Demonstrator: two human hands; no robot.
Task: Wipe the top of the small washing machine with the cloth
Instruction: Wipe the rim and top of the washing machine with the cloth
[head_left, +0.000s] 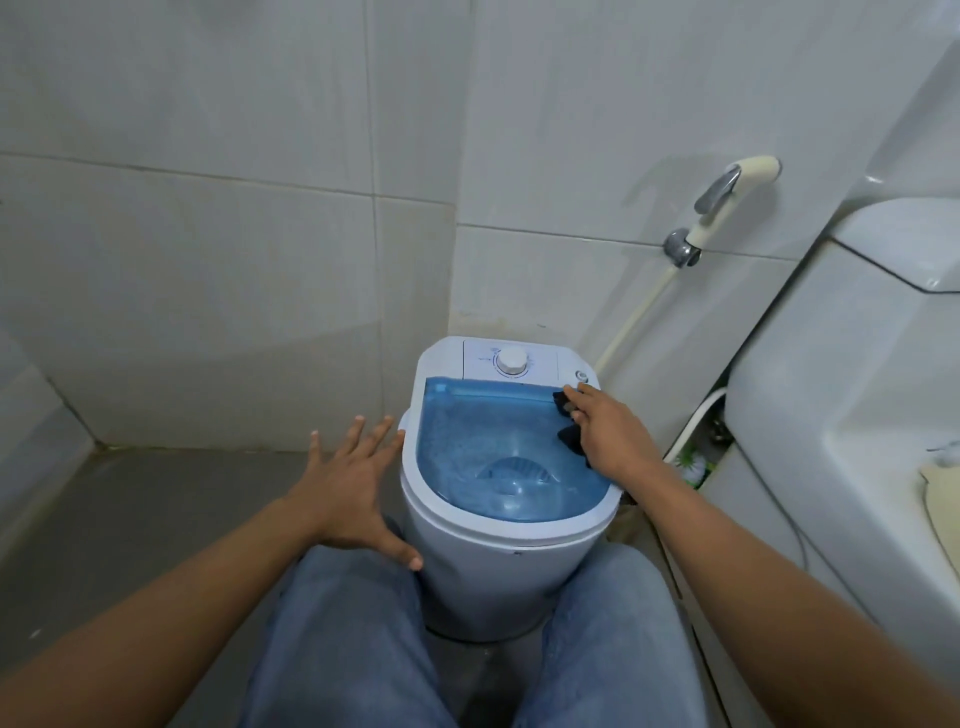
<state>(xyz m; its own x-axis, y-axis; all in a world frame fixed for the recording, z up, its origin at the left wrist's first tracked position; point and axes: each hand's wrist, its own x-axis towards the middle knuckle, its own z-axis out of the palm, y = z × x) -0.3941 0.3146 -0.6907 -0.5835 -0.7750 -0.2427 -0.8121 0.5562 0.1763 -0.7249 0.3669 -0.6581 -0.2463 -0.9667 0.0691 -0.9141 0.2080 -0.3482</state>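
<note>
Here, a small white washing machine (506, 525) stands between the person's knees. The right hand (608, 434) pinches a dark cloth (570, 435) against the blue lid's (498, 452) far right corner, likely wiping. The left hand (353, 483), open and spread, steadies the machine's side. Most of the cloth is hidden beneath the fingers.

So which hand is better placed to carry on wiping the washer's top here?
The right hand. It already holds the dark cloth against the far right corner of the translucent blue lid on the small white washing machine. The left hand is open and empty beside the machine.
</note>
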